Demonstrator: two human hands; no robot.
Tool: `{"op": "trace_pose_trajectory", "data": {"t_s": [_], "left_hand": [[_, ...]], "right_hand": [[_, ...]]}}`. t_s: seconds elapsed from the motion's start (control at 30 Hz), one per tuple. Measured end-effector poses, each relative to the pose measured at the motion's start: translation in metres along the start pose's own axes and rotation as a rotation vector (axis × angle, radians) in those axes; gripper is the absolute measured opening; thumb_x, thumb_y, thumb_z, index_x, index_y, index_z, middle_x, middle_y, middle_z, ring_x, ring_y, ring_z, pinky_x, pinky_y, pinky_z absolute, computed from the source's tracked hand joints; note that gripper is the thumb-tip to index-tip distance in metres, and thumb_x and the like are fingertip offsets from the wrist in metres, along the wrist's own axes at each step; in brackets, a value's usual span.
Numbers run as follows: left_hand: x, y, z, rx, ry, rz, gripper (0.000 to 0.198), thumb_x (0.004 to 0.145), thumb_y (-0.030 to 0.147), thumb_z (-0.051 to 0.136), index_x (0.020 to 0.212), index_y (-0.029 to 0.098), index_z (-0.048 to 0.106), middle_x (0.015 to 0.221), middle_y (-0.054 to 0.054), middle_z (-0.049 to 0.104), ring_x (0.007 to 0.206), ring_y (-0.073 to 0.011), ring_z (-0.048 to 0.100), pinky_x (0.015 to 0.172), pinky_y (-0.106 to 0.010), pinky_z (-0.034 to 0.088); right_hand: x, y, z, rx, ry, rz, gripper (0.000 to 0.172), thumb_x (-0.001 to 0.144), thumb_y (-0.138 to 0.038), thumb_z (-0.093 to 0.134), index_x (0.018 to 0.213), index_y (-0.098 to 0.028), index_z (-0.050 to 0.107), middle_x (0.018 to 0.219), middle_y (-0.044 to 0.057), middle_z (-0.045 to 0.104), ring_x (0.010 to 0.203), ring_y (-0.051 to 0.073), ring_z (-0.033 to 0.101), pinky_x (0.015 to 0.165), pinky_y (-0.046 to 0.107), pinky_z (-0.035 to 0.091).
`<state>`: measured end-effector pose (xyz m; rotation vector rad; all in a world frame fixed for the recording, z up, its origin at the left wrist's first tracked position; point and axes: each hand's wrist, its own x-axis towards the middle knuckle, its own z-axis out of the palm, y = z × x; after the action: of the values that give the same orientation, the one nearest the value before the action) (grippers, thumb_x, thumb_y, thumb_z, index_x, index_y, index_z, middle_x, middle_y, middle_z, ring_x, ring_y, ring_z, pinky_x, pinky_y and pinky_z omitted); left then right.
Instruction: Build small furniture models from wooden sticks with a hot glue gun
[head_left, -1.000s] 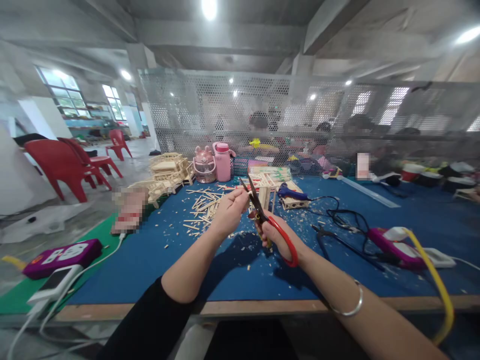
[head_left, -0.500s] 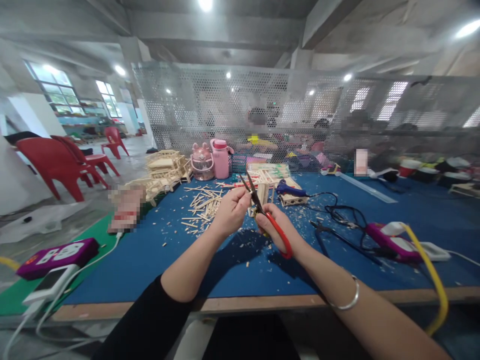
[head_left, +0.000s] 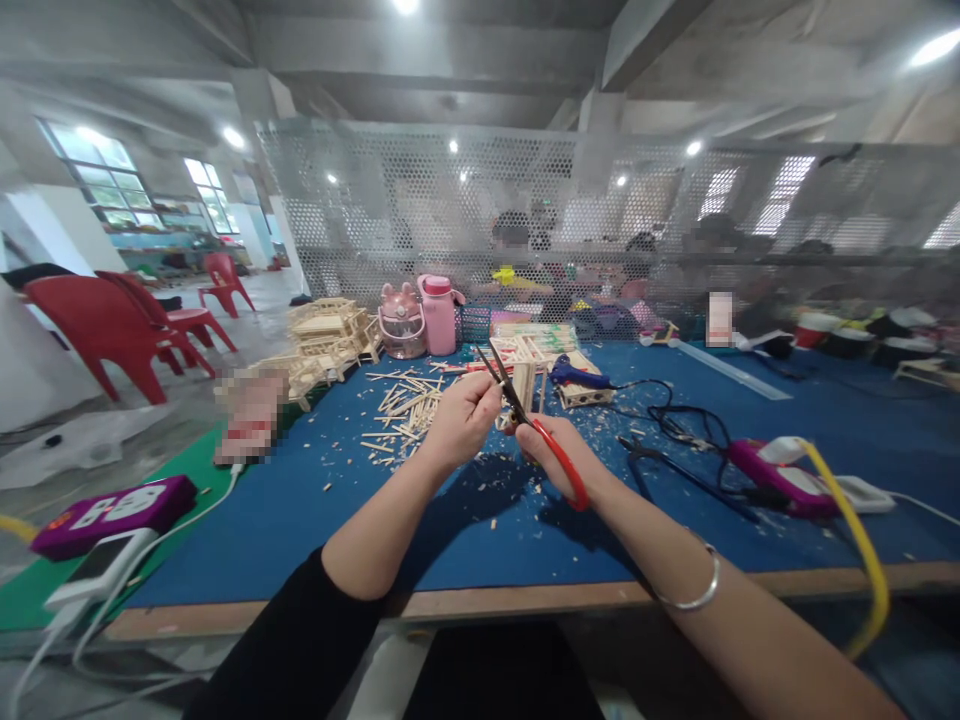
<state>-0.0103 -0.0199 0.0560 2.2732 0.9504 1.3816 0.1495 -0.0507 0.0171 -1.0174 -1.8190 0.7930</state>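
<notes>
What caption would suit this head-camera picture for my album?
Right hand holds red-handled scissors beside the curled left hand, above a blue table strewn with wooden sticks.

Stick pile [head_left: 405,405] left of scissors [head_left: 525,420], glue gun [head_left: 574,375] behind.

Counted: one pair of red-handled scissors [head_left: 555,455]; three red chairs [head_left: 105,325]; two pink drink bottles [head_left: 437,315]; two purple power strips [head_left: 112,508]; one blue glue gun [head_left: 574,375]; one bangle [head_left: 697,592]. Loose wooden sticks [head_left: 405,405] on the counter [head_left: 285,520] were too many to count.
</notes>
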Motion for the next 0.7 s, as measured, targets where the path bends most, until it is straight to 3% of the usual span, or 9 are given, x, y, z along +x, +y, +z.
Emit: {"op": "trace_pose_trajectory", "data": {"t_s": [0.27,0.5,0.7], "left_hand": [[-0.0006,-0.0007,0.0013,0.057,-0.016,0.016,0.026,0.084,0.024,0.036,0.059,0.018,0.033,0.061,0.002,0.041,0.062,-0.0116,0.038,0.062,-0.024,0.030],[0.0011,-0.0008,0.0020,0.044,-0.032,-0.001,0.026,0.085,0.027,0.035,0.060,0.019,0.035,0.061,0.001,0.040,0.062,-0.0120,0.037,0.062,-0.024,0.030],[0.0003,-0.0061,0.0042,-0.003,-0.025,-0.027,0.027,0.085,0.028,0.037,0.060,0.018,0.038,0.061,0.001,0.041,0.062,-0.0118,0.038,0.060,-0.024,0.030]], "right_hand": [[0.0013,-0.0035,-0.0033,-0.078,-0.028,-0.011,0.044,0.081,-0.059,0.045,0.079,-0.016,0.056,0.063,-0.002,0.049,0.058,0.011,0.041,0.055,0.024,0.033],[0.0004,0.0011,0.0027,-0.214,0.119,-0.005,0.045,0.080,-0.056,0.049,0.057,-0.017,0.048,0.053,-0.003,0.043,0.052,0.009,0.036,0.050,0.023,0.029],[0.0021,0.0034,0.0003,-0.268,0.114,-0.007,0.048,0.081,-0.055,0.046,0.052,-0.018,0.046,0.048,-0.003,0.041,0.048,0.009,0.033,0.047,0.024,0.025]]}}
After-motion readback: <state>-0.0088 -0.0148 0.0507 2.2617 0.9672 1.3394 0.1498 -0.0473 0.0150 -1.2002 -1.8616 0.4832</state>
